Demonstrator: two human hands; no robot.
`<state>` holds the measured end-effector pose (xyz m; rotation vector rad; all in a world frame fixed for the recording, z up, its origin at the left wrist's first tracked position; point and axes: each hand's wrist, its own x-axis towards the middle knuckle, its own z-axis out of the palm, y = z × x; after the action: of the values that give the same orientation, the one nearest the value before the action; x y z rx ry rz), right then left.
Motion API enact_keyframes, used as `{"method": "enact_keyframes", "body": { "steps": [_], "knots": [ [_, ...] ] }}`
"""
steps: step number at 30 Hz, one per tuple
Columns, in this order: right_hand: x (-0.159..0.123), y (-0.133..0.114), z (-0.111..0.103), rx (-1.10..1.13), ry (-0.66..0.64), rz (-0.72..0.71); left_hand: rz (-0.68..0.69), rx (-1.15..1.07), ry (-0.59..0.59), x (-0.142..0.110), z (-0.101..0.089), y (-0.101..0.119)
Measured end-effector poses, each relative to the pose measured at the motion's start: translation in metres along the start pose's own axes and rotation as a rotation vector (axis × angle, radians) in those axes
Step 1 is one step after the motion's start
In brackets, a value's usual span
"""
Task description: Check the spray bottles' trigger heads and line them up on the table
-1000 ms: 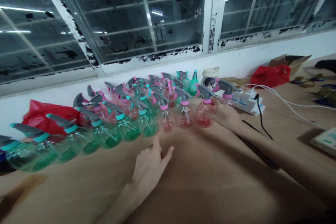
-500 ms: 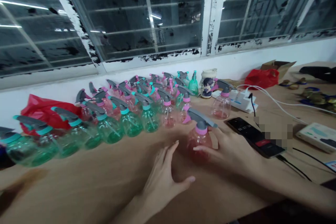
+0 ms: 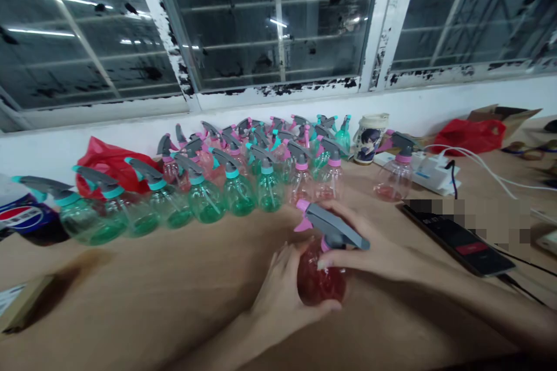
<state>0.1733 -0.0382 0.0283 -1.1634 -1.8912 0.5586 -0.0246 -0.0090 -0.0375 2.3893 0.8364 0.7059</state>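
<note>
Pink spray bottle (image 3: pixel 312 281) is grasped in both hands, over the near part of the counter (image 3: pixel 174 307). Belly is cupped by left hand (image 3: pixel 281 295), neck and shoulder are gripped by right hand (image 3: pixel 369 258), probably so tilt and spin are both checked. Trigger head is left uncovered. Base contact can't be confirmed. Green spray bottles (image 3: pixel 206 203) are lined up upright behind, likely for easy reach.

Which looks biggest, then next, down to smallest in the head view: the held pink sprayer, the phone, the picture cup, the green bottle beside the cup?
Held pink sprayer and phone: unsure; the phone looks longer, the sprayer taller.
Then picture cup.
Smallest: green bottle.
</note>
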Motion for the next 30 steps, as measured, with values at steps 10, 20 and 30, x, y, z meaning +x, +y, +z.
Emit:
{"method": "enact_keyframes", "body": {
  "steps": [10,20,30],
  "knots": [
    [0.016,0.006,0.027,0.213,0.182,-0.033,0.079,0.133,-0.168,0.012,-0.010,-0.019],
    [0.040,0.035,0.018,0.181,0.245,-0.052,-0.009,0.499,-0.192,0.010,-0.039,-0.071],
    [0.042,0.036,0.014,0.194,0.180,-0.021,0.013,0.537,-0.200,0.009,-0.035,-0.069]
  ]
}}
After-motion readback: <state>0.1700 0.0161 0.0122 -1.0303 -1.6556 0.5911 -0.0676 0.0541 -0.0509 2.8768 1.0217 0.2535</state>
